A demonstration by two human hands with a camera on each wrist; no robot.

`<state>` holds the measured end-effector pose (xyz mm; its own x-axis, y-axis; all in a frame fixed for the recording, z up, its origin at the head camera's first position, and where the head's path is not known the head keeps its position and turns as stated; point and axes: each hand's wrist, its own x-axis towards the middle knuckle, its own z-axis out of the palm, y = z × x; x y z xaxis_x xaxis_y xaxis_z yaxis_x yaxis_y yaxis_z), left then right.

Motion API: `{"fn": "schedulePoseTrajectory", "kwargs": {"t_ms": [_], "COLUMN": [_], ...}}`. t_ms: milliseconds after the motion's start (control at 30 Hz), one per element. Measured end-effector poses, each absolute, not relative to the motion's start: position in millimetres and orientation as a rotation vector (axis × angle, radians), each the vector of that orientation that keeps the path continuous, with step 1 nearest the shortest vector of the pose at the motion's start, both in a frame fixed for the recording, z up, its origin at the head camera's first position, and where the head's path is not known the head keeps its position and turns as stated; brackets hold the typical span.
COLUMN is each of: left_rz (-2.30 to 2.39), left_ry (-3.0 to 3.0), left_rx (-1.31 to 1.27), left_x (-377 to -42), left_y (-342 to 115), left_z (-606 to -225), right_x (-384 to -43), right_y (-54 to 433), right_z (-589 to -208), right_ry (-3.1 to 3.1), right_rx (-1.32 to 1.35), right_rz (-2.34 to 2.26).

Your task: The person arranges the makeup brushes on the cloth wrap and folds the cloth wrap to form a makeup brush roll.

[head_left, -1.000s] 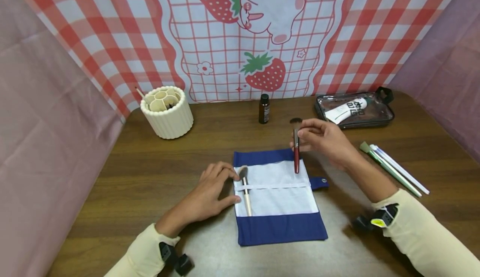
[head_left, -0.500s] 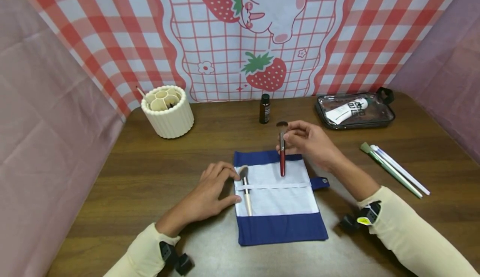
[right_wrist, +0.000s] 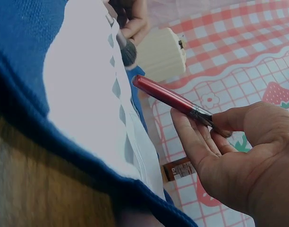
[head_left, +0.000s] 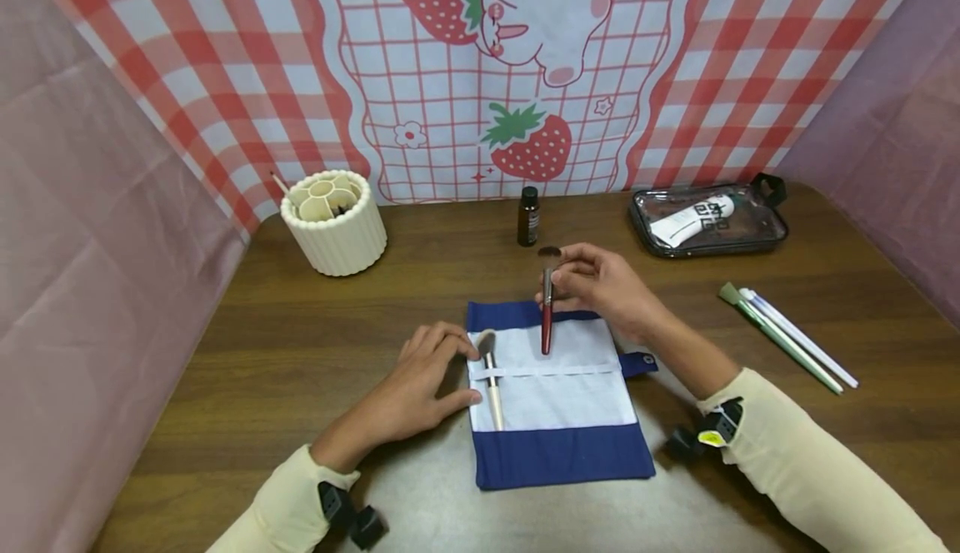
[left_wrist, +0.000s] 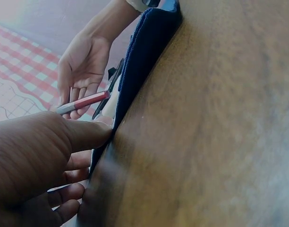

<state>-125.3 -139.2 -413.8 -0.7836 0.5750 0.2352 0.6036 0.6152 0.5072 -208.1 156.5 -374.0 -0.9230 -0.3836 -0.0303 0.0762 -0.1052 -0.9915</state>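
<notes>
A blue brush roll (head_left: 564, 455) with a white lining lies unfolded on the wooden table. Under its elastic strap (head_left: 558, 371), at the left side, sits a makeup brush with a cream handle (head_left: 495, 403). My right hand (head_left: 606, 286) pinches a second makeup brush (head_left: 547, 328) near its ferrule, dark bristles up and red handle pointing down over the lining. In the right wrist view, thumb and fingertips meet around the brush (right_wrist: 168, 94) near its bristle end. My left hand (head_left: 420, 386) rests at the roll's left edge, thumb and index fingertip touching the cloth.
A cream ribbed holder (head_left: 337, 241) stands at the back left, a small dark bottle (head_left: 528, 218) at the back middle. To the right lie a clear black-edged case (head_left: 750, 232) holding a white tube, a green brush (head_left: 787, 345) and a white stick-like tool (head_left: 806, 341).
My right hand has carried the red-handled brush leftward and slightly toward me over the roll. My left hand has stayed at the roll's left edge.
</notes>
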Motion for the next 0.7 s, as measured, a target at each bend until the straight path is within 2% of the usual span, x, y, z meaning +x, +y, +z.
{"fn": "schedulePoseTrajectory", "kwargs": {"t_ms": [700], "left_rz": [-0.898], "left_ry": [-2.816], "left_rx": [-0.992], "left_x": [-125.2], "left_y": [-138.9], "left_z": [-412.0], "right_x": [-202.9], "right_y": [131.7], "right_z": [-379.0], "right_ry": [1.841], "right_rx": [-0.307], "right_rz": [-2.024]}}
